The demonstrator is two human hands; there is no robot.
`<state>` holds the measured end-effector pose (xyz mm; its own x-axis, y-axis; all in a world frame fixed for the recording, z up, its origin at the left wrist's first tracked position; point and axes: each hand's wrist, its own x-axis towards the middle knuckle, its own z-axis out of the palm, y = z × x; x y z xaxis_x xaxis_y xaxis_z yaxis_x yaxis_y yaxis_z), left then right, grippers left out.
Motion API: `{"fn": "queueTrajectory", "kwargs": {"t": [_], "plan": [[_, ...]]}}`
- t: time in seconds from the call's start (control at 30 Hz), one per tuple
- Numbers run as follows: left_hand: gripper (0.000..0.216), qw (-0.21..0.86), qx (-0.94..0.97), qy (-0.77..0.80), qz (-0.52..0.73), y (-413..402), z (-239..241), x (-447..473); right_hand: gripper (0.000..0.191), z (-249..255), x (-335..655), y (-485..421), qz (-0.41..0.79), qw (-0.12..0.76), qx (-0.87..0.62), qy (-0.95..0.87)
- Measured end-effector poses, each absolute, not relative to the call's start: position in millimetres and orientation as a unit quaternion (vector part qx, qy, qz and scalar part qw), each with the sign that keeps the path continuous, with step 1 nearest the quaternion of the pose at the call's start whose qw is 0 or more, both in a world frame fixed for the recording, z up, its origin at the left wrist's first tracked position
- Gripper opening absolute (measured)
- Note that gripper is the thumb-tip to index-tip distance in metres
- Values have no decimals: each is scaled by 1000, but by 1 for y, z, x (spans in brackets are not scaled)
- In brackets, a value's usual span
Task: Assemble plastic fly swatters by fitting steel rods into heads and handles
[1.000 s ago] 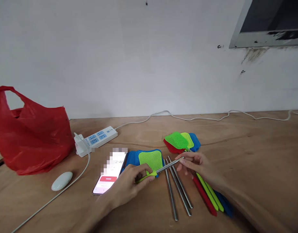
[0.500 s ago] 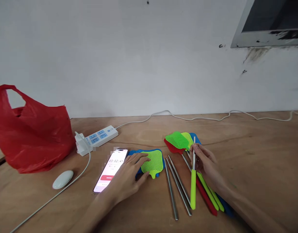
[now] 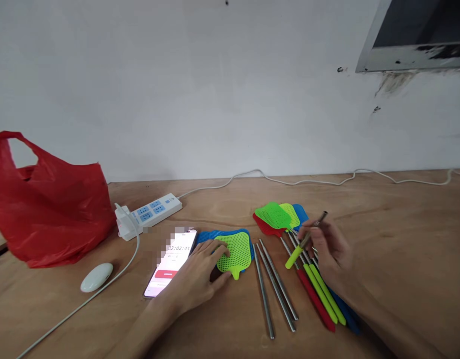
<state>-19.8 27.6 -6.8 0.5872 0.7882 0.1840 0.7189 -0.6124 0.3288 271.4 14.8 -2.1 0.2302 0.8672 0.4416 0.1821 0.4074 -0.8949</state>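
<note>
We see the right hand (image 3: 332, 249) pinching a lime-handled steel rod (image 3: 300, 248), tilted above the assembled fly swatters (image 3: 275, 217). The left hand (image 3: 200, 271) lies spread on a lime mesh swatter head (image 3: 237, 251) atop blue ones, just beside the phone (image 3: 172, 267). Three bare rods (image 3: 264, 299) lie between on the tabletop (image 3: 402, 224).

On the table (image 3: 402, 224): bag (image 3: 46, 209) far left, power strip (image 3: 151, 212) to its right, mouse (image 3: 96, 276) before the bag; then rightward phone (image 3: 172, 269), swatter heads (image 3: 235, 249), rods (image 3: 275, 294), swatters (image 3: 320, 294)
</note>
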Motion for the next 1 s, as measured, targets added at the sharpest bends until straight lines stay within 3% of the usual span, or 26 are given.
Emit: {"fn": "queueTrajectory", "kwargs": {"t": [0.23, 0.57, 1.0], "plan": [[28, 123, 882, 432, 144, 27, -2, -19, 30, -11, 270, 24, 298, 459, -492, -677], [29, 133, 876, 445, 130, 29, -4, -21, 43, -4, 268, 23, 383, 483, -497, -611], [35, 116, 879, 435, 155, 31, 1, -22, 44, -11, 267, 26, 466, 430, -479, -607]]}}
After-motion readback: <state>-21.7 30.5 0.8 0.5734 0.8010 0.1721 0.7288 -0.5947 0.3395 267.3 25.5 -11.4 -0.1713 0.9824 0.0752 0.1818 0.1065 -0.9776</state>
